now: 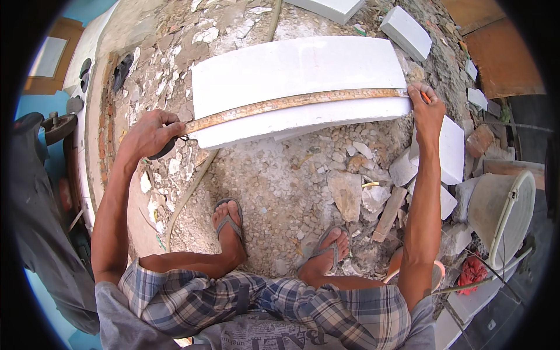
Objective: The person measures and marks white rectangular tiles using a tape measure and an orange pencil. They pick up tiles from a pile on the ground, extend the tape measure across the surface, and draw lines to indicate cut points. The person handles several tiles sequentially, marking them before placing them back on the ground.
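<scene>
A long white block point(297, 64), likely lightweight concrete, lies crosswise in front of me. Stretched along its near upper edge is a worn, yellowish tape measure point(291, 103). At the block's left end my left hand point(153, 133) is closed around the dark tape case point(163, 149), partly hidden under the fingers. My right hand point(427, 104) pinches the tape's far end at the block's right corner. An orange pencil-like stick point(426, 98) is also tucked between its fingers. Part of another pale block shows beneath the long one.
Rubble and stones cover the ground point(251, 175). Other white blocks lie at the far right point(406, 33) and beside my right forearm point(452, 151). A pale bucket point(507, 219) is tipped at the right. A hose point(189, 195) runs along the ground near my left foot.
</scene>
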The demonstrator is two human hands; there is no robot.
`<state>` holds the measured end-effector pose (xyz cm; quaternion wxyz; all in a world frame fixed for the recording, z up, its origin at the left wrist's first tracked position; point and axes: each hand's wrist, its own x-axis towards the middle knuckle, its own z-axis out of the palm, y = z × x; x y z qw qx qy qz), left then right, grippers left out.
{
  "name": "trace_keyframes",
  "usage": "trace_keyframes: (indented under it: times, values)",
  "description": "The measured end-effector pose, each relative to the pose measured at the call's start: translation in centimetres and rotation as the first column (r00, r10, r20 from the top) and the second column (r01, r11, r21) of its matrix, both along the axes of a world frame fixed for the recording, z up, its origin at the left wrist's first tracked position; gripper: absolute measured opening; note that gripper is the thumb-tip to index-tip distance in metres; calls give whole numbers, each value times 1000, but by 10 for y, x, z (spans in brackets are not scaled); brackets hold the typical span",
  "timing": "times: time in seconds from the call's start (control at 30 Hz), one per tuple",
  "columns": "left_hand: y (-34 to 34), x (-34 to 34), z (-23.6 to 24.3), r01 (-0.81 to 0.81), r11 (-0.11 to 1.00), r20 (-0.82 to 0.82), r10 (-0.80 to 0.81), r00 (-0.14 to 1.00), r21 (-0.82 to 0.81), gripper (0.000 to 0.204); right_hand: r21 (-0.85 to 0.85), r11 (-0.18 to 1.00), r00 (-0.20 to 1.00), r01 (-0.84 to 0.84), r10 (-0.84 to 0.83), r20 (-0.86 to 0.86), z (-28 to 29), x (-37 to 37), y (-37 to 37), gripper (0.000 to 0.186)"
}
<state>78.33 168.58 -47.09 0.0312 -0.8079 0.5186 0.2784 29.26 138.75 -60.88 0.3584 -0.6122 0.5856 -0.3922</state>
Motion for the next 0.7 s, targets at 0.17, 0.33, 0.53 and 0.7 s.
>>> trace_keyframes:
  times: [0.17, 0.33, 0.53, 0.7]
  values:
    - [0, -3, 3, -12, 1000, 26, 11, 1000, 25, 40, 25, 999, 1000, -25, 25, 13, 2, 4, 3, 30]
    - [4, 3, -4, 12, 1000, -22, -13, 1000, -27, 40, 8, 999, 999, -37, 37, -14, 4, 0, 2, 30]
    - [3, 1, 1, -34, 999, 22, 35, 999, -3, 40, -54, 998, 998, -28, 25, -60, 5, 7, 6, 26]
    - [-5, 5, 2, -2, 1000, 36, 1, 999, 3, 42, -59, 998, 998, -3, -1, -61, 6, 9, 4, 27]
